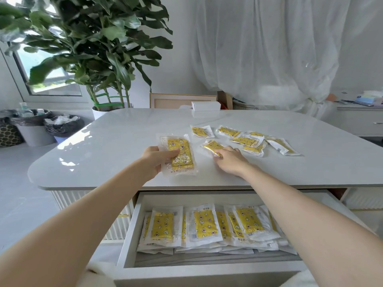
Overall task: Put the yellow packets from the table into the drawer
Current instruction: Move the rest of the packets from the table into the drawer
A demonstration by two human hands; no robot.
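Observation:
My left hand [159, 160] grips a stack of yellow packets [182, 157] in clear wrap, held just above the white table [103, 154]. My right hand [229, 161] rests on the tabletop with its fingertips pinching one yellow packet [212, 146]. Several more yellow packets [246, 139] lie scattered on the table beyond my right hand. Below the table's front edge the white drawer [129, 241] stands pulled out, and several yellow packets [205, 225] lie in overlapping rows inside it.
A small white box [205, 105] sits at the table's far edge. A large potted plant [99, 59] stands behind the table's left corner. Bins with black liners [62, 126] stand on the floor at left. A draped white sheet [269, 48] hangs at back right.

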